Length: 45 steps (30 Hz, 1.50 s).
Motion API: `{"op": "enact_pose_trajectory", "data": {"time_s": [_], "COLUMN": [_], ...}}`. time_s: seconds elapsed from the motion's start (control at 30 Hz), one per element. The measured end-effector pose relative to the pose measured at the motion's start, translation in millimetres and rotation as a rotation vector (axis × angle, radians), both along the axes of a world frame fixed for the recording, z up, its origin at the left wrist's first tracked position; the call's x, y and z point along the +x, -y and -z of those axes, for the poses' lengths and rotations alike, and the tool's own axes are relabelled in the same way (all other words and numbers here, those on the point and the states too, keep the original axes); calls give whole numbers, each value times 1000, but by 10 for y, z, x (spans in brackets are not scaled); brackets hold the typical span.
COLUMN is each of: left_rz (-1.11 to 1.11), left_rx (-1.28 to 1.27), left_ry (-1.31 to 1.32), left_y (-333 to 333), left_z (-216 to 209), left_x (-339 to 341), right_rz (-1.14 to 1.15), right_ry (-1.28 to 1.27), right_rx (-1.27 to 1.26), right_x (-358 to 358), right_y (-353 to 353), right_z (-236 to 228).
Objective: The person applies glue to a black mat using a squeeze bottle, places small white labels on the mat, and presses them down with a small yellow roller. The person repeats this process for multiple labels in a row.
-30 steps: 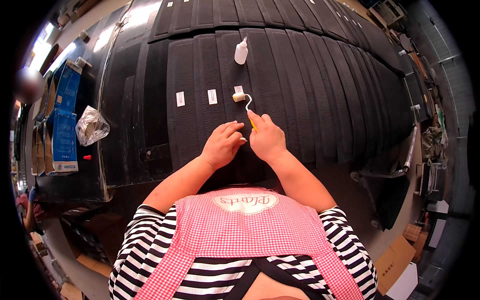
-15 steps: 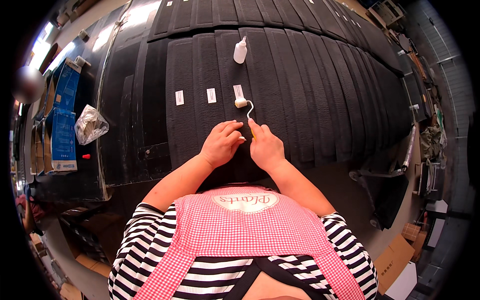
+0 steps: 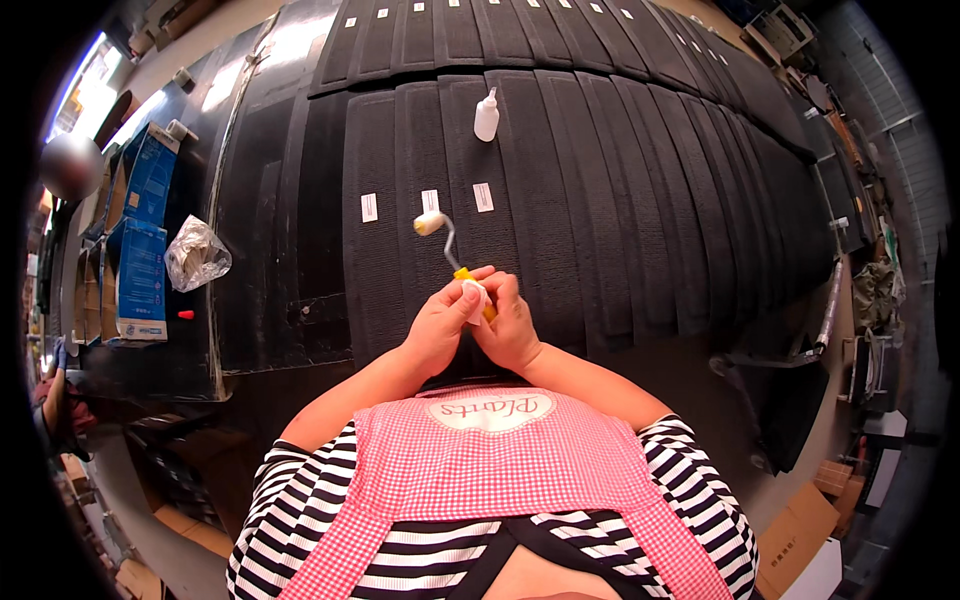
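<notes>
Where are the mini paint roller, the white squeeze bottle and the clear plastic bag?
Mini paint roller (image 3: pixel 431 223): head view, on its pale sleeve.
White squeeze bottle (image 3: pixel 486 122): head view, on its body.
Clear plastic bag (image 3: pixel 198 254): head view, on its crumpled middle.

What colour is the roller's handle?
The handle is yellow; the head view shows it best.

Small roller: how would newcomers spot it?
On the black panels, find the nearest row of three white labels. Pictured just below the middle one is the roller; its bent rod and yellow handle set it apart from the white bottle.
</notes>
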<state>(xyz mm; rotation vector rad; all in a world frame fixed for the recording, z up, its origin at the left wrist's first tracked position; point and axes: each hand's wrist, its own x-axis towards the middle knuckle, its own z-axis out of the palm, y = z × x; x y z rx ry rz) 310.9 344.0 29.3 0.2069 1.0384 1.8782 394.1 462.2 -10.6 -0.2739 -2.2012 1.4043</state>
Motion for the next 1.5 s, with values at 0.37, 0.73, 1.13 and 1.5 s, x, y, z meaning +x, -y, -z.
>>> {"op": "enact_pose_trajectory", "data": {"time_s": [0.37, 0.73, 1.13, 1.5], "left_rz": [-337, -398, -295, -280], "left_rx": [-76, -211, -165, -283], "left_ry": [-328, -481, -709, -1076], "left_y": [282, 494, 85, -35], "left_z": [355, 259, 449, 539], "left_x": [188, 656, 366, 277], "right_rz": [230, 150, 164, 121], "right_ry": [-7, -62, -40, 169], "right_rx": [7, -267, -686, 439], "right_x": [-1443, -2148, -607, -952], "right_y": [-1678, -1985, -2391, -2264], "right_z": [-12, 145, -314, -400]}}
